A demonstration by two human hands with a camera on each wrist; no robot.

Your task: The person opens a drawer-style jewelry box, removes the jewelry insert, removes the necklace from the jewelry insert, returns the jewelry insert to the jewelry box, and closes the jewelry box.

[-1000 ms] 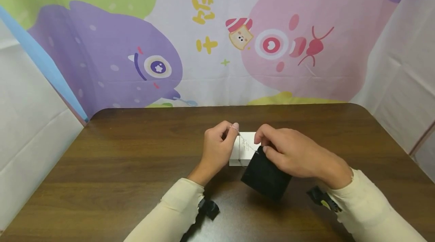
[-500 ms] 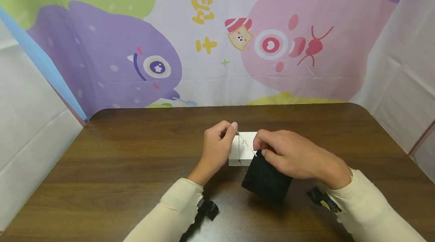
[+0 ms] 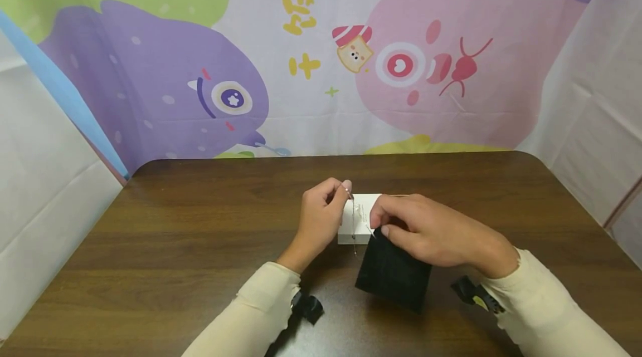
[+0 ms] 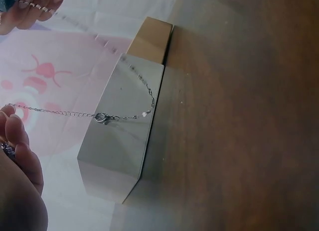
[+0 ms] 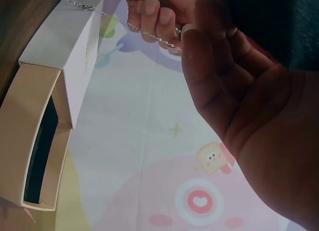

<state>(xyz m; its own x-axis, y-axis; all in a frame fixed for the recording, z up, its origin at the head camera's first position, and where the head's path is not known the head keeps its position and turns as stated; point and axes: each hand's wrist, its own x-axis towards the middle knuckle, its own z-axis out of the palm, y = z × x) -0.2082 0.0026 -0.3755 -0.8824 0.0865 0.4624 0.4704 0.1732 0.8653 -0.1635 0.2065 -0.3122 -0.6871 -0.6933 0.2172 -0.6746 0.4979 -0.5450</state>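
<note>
A thin silver chain (image 3: pixel 353 218) hangs from my left hand (image 3: pixel 322 213), pinched between thumb and forefinger. In the left wrist view its lobster clasp (image 4: pixel 102 118) dangles in a low loop, and the far end runs up across the fingers of my right hand (image 4: pixel 35 12). That right hand (image 3: pixel 433 231) pinches the top corner of a flat black square pad (image 3: pixel 393 273), which tilts downward. Where the chain meets the pad is hidden by the fingers. Just behind both hands stands a white box (image 3: pixel 360 223) with small print on it.
A tan drawer (image 5: pixel 30 111) with a dark inside sticks out of the white box. The brown wooden table (image 3: pixel 200 245) extends around the hands. Behind it hangs a cartoon-printed cloth (image 3: pixel 321 123). Black wrist cameras sit under both sleeves.
My right hand has lowered slightly toward me with the black pad. The chain between the hands now hangs lower and more loosely. My left hand has hardly moved.
</note>
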